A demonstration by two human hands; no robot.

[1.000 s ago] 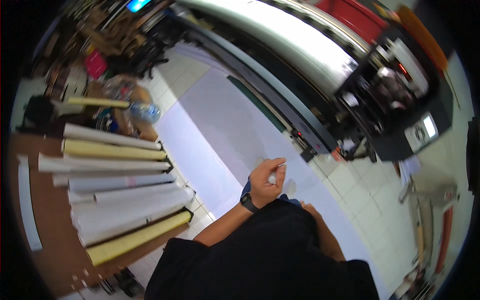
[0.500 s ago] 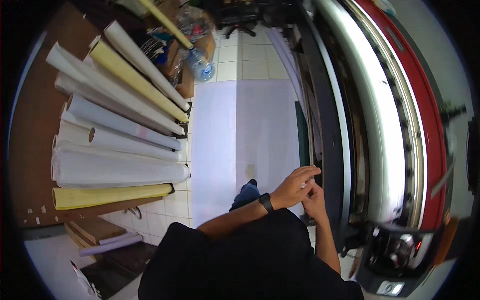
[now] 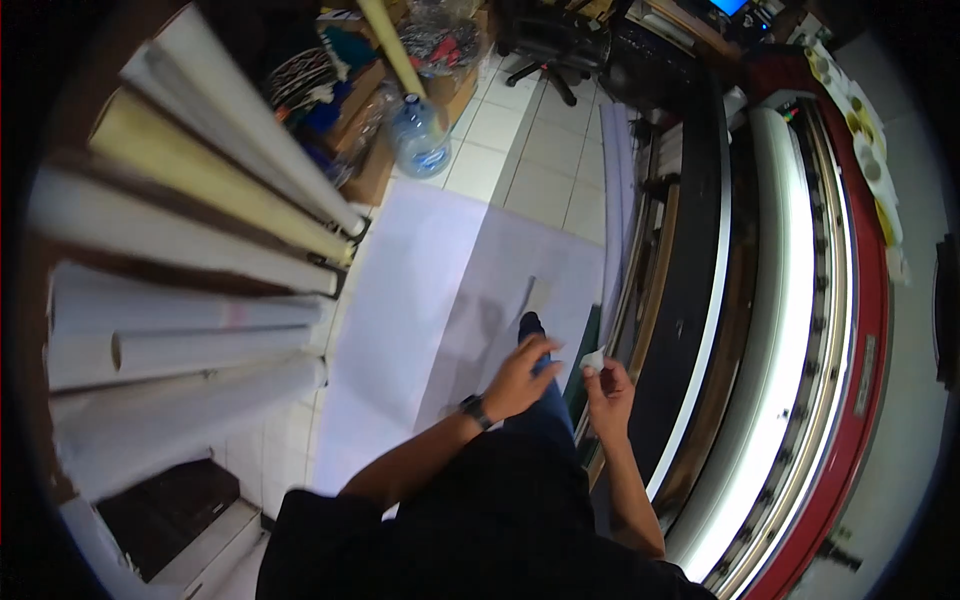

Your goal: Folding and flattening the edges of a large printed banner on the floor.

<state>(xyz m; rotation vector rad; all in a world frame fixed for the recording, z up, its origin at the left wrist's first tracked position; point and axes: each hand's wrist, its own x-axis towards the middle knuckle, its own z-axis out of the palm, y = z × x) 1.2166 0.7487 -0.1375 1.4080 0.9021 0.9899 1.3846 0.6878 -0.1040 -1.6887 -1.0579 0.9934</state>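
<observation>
Two bare hands, apart from each other, both ahead of the black shirt. Right hand: narrowed to a pinch, fingertips holding a small white piece that juts up and leftward from them; material unclear, possibly paper or film. Left hand: wide, fingers spread and slightly blurred, nothing seen in it, above the jeans leg; dark wristwatch on that wrist. Right side: wide-format printer, red casing, brightly lit white bed; the piece appears near its black front panel, no contact discernible. Floor: large white sheet spread over tiles, pale scrap lying just beyond the dark shoe. Left side: media rolls side by side. Step in hand, judged: handling the small piece, right hand gripping, left hand free. Next move, judged: any two-handed work on it would call for the left fingers to narrow onto its free edge, with the right pinch kept light against creasing
</observation>
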